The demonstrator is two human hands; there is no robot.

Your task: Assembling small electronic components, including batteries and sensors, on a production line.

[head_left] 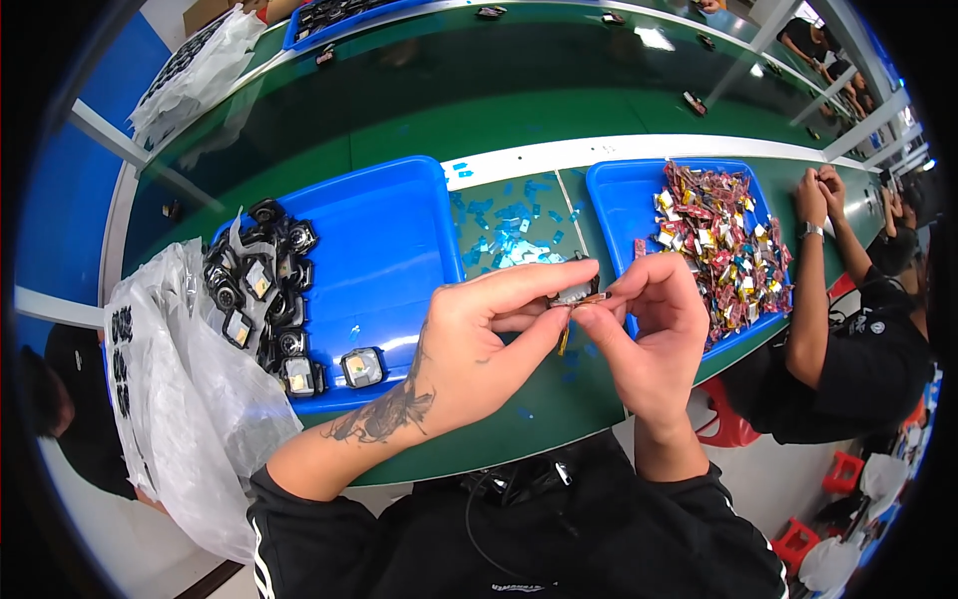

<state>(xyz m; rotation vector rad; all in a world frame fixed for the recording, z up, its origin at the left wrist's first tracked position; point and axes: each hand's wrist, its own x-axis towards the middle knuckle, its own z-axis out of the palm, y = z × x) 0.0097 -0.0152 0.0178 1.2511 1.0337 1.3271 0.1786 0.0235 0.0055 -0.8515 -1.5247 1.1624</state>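
- Grasps a small dark unit (575,295) in left hand (484,317), thumb and fingers around its edges, just right of the smooth blue plastic tray (374,250).
- Pinches a thin piece (597,298) at the unit with right hand (654,327); cannot make out its kind behind fingertips.
- Has rounded black casings (259,281) heaped inside the tray's left side, crinkled translucent sheeting (190,379) draped left of it.
- Loses most of the unit's faces behind fingers.

Red stools (843,472) on a pale floor (773,479) near a co-worker (848,374)
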